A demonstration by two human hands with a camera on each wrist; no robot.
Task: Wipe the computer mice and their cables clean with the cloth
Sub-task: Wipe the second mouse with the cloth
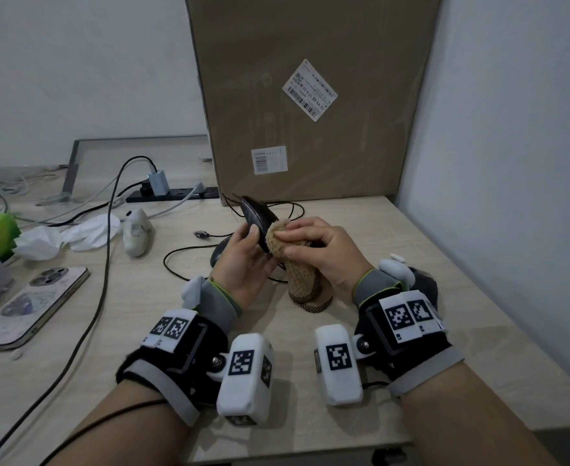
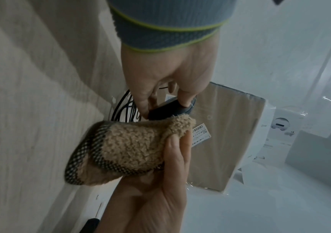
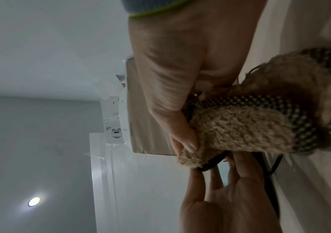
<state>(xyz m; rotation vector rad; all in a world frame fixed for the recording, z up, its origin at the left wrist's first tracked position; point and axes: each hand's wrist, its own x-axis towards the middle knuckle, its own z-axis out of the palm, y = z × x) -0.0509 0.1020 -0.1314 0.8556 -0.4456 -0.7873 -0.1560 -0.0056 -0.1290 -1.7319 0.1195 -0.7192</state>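
My left hand (image 1: 248, 237) grips a black computer mouse (image 1: 258, 213), tipped on its edge above the table. My right hand (image 1: 297, 237) pinches a tan fluffy cloth (image 1: 305, 280) and presses its top against the mouse's side; the cloth's checked end hangs down to the table. In the left wrist view the left hand's fingers (image 2: 184, 97) clamp the mouse (image 2: 168, 110) just above the cloth (image 2: 136, 145). The right wrist view shows the right thumb (image 3: 188, 141) on the cloth (image 3: 240, 126). A second dark mouse (image 1: 219, 252) lies behind my left hand, with a USB plug (image 1: 201, 234) and black cable loops nearby.
A white mouse (image 1: 137, 237) and crumpled tissue (image 1: 71, 235) lie to the left. A phone (image 1: 31, 304) sits near the left edge, with a long black cable (image 1: 105, 264) running past it. A tall cardboard box (image 1: 310, 112) and a power strip (image 1: 172, 193) stand behind; a wall is on the right.
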